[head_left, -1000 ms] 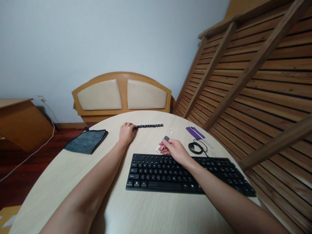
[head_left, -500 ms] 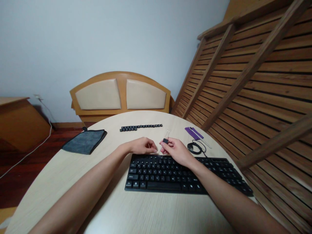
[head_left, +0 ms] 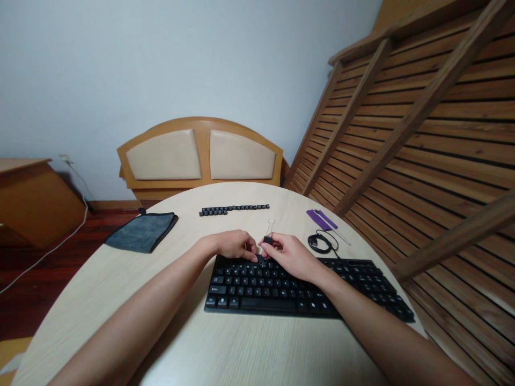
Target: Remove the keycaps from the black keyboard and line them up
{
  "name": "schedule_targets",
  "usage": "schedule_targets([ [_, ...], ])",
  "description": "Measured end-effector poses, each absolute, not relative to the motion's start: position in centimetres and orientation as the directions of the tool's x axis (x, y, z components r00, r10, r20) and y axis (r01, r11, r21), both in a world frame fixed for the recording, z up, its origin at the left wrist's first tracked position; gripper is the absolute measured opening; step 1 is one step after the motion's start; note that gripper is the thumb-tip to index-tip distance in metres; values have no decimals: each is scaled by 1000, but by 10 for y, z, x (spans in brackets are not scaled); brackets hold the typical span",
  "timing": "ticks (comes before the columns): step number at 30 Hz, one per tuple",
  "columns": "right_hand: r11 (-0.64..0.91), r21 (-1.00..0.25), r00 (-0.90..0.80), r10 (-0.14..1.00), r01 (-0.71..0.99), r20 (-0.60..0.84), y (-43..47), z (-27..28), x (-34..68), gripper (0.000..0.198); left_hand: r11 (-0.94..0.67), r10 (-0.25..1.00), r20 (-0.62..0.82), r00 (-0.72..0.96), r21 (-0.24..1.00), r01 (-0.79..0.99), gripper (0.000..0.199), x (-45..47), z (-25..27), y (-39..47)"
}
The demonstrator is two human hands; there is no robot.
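My right hand [head_left: 287,254] grips a wire keycap puller [head_left: 267,240] by its black middle. Two thin wires stick up from that grip, and the lower wire ends reach the top key rows of a black keyboard [head_left: 269,305]. Beside those ends, my left hand [head_left: 238,245] has its fingers curled together over the keyboard's back edge. Whether anything is between the left fingers is hidden. Beyond the hands, loose black keycaps [head_left: 237,208] lie lined up in two rows, the nearer one shorter.
A folded grey cloth [head_left: 142,232] lies on the left of the round table [head_left: 80,300]. To the right are a coiled black cable [head_left: 321,244], a purple cloth piece [head_left: 317,219] and a thin pale rod [head_left: 340,236]. A wooden slatted frame [head_left: 442,150] leans close by on the right.
The keycap puller and my right hand have moved slightly left and down, nearer the keys. My left hand has turned down, its fingertips now lower against the keyboard's back rows.
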State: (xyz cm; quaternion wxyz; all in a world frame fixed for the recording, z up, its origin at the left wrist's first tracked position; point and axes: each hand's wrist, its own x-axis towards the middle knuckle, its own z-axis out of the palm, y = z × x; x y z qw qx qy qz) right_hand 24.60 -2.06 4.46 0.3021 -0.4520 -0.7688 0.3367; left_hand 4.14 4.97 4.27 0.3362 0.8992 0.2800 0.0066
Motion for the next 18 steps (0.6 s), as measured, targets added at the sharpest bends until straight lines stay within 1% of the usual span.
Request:
schedule_targets([
  [6,378,-780,-436,887,498,151,-23,48,246,26,-583,569,-229,790,565,584,28,39,51,43],
  [9,386,-772,-447,882,506,148,-23,47,247,27,-599,568,-240,787,536,595,30,36,51,42],
  [15,416,-751,-480,864,512,151,-24,48,247,28,-628,567,-241,788,492,603,26,33,48,43],
  [18,436,-718,-508,851,542,133,-25,51,247,29,-645,571,-238,786,462,609,24,34,51,41],
])
